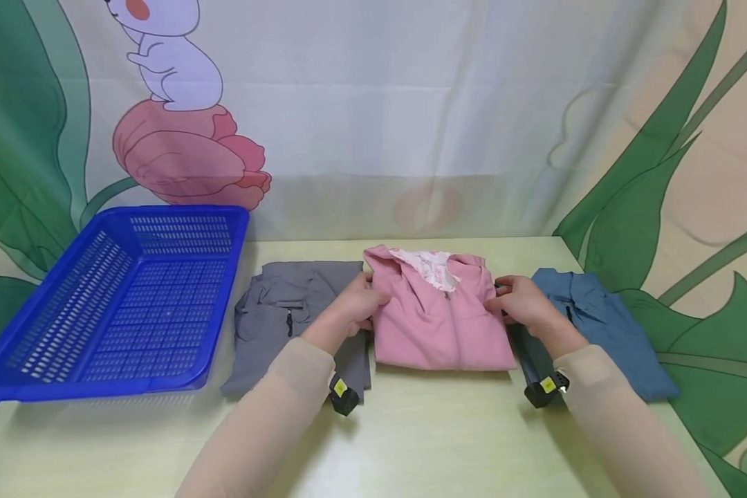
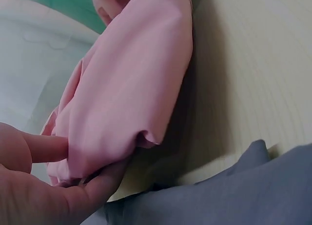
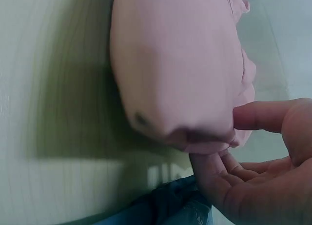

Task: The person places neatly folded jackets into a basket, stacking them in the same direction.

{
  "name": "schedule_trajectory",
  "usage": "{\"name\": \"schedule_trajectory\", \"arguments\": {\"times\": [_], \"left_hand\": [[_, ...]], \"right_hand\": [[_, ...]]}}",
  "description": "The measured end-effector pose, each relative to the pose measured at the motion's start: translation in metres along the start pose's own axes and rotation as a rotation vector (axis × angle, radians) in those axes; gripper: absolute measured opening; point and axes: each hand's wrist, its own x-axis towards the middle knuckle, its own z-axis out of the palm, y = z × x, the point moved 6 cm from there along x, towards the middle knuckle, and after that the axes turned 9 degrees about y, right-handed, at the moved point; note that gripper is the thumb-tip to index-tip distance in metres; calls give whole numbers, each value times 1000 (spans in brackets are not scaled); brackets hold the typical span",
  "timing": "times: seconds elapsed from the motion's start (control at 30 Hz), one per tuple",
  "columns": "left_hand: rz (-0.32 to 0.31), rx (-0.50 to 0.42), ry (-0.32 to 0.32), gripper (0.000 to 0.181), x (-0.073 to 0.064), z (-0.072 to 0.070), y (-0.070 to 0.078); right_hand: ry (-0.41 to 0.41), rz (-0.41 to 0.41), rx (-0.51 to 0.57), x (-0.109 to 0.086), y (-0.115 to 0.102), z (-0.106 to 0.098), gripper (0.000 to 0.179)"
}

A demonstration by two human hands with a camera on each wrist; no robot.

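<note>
A folded pink zip-up jacket (image 1: 423, 325) with a white patterned lining at the neck is at mid-table, between both hands. My left hand (image 1: 360, 303) pinches its left side, thumb on top and fingers underneath, as the left wrist view shows on the pink cloth (image 2: 126, 73). On the opposite side my right hand (image 1: 526, 301) pinches the jacket's edge the same way; in the right wrist view the pink cloth (image 3: 175, 64) stands off the tabletop and casts a shadow. Part of the fingers is hidden under the fabric.
A folded grey garment (image 1: 274, 339) lies left of the pink jacket, partly under my left forearm. To the right lies a folded blue garment (image 1: 616, 325), partly behind my right arm. A blue perforated plastic basket (image 1: 220, 311) stands at the table's left. A printed curtain (image 1: 373, 138) hangs behind.
</note>
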Motion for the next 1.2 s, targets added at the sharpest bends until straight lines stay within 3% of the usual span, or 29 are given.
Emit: {"name": "schedule_trajectory", "arguments": {"times": [0.3,0.47,0.6,0.83,1.2], "left_hand": [[-12,-49,-8,62,-3,-12,4],[-21,-57,-29,64,-10,-24,14],[-14,-74,-44,62,-18,-38,24],[38,-61,-65,61,-33,-66,45],[103,24,-69,63,-53,-117,63]], "right_hand": [[-74,7,145,-3,-8,2,65],[-94,-9,149,-9,-20,2,70],[-101,-21,149,-14,-36,3,70],[-138,-58,240,-23,-66,13,73],[-158,-75,330,-44,-108,35,69]]}}
